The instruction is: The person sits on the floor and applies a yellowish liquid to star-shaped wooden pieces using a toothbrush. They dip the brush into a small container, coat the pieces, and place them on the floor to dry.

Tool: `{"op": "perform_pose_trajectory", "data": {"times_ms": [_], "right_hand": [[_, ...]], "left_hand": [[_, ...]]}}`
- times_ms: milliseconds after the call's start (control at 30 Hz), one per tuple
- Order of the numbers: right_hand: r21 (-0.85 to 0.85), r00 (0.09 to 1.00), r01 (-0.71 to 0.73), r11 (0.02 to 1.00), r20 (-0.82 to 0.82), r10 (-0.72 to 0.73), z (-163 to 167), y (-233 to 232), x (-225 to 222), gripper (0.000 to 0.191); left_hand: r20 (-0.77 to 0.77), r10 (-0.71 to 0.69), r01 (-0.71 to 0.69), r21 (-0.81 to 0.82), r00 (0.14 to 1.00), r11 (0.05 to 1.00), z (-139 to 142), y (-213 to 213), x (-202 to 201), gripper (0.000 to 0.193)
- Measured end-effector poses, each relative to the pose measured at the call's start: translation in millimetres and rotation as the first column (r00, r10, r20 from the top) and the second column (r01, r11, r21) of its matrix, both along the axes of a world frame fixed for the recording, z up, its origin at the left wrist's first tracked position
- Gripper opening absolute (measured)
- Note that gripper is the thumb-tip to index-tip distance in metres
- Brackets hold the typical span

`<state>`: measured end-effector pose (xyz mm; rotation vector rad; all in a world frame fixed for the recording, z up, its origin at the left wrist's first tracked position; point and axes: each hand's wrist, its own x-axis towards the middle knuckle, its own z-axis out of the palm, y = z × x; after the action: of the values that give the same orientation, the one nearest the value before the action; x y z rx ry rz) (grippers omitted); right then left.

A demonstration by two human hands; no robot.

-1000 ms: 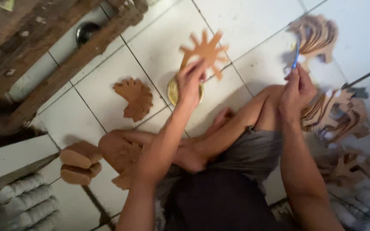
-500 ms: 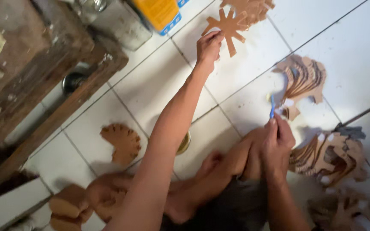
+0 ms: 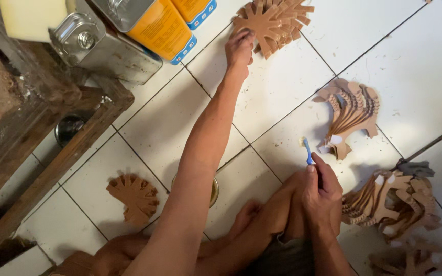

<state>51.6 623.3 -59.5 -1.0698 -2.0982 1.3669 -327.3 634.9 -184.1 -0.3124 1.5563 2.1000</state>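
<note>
While the left arm stretches far out across the white floor tiles, the left hand lands on a pile of sun-shaped brown cutouts at the top of the view — fingers curled down and pressed together on the near edge of the top piece. Back by the knee, the right hand is closed around a blue toothbrush, thumb and fingers pinching the handle, the pale bristle end pointing up and away from the body.

Packages now: top left, a silver metal can with a round screw cap lies beside the wooden bench, and just beside it a rectangular tin with an orange label and blue bottom edge; a second one of the same colours sits at the frame's top edge.

To the right of the toothbrush, a fanned stack of brown cutouts lies on the tile — another stack close by the right wrist. Under the left forearm, a small brass-coloured bowl peeks out, and left of it another fan-shaped cutout pile.
</note>
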Motion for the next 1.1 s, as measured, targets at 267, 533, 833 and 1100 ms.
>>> {"op": "perform_pose_trajectory", "data": {"times_ms": [267,533,833,1100], "right_hand": [[0.064,0.996,-0.014,0.998,0.091,0.008,-3,3,3,0.030],[0.021,0.998,-0.022,1.000,0.053,0.021,-8,2,3,0.028],[-0.044,0.999,-0.027,0.999,0.042,0.029,19,-1,-8,0.030],[-0.062,0.990,-0.062,0.996,0.122,0.069,64,-21,-2,0.040]], "left_hand": [[-0.004,-0.019,0.019,-0.006,1.000,1.000,-8,0,3,0.022],[-0.013,-0.033,0.032,-0.079,0.999,0.996,-3,3,3,0.021],[-0.126,0.084,-0.077,0.059,0.988,0.995,6,-21,37,0.014],[-0.225,-0.137,0.127,-0.062,0.965,0.990,52,-173,179,0.018]]}}
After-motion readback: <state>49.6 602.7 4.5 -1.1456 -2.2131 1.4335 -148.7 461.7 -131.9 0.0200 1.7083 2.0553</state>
